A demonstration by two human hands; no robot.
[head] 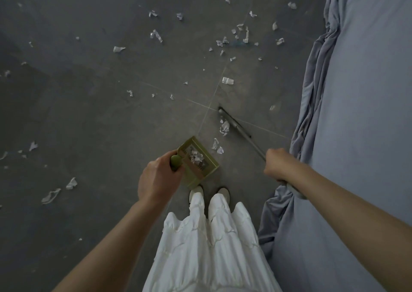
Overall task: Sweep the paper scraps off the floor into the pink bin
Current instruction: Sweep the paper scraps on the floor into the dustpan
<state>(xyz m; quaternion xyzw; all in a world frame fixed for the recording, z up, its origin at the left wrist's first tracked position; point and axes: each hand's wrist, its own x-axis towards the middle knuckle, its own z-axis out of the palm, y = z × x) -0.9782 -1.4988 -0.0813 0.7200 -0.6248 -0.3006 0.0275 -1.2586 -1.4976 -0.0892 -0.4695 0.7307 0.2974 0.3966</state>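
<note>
My left hand grips the handle of an olive-green dustpan, held just in front of my feet with several white paper scraps in it. My right hand grips the grey broom handle; the broom's dark head rests on the floor ahead. A small clump of scraps lies beside the broom head, and two more scraps lie between it and the dustpan. Many other scraps are scattered over the dark grey floor. The pink bin is not in view.
A bed with a grey-blue sheet fills the right side, its edge hanging down to the floor close to my right arm. My feet in light shoes and white clothing are at the bottom centre. Larger scraps lie at the left.
</note>
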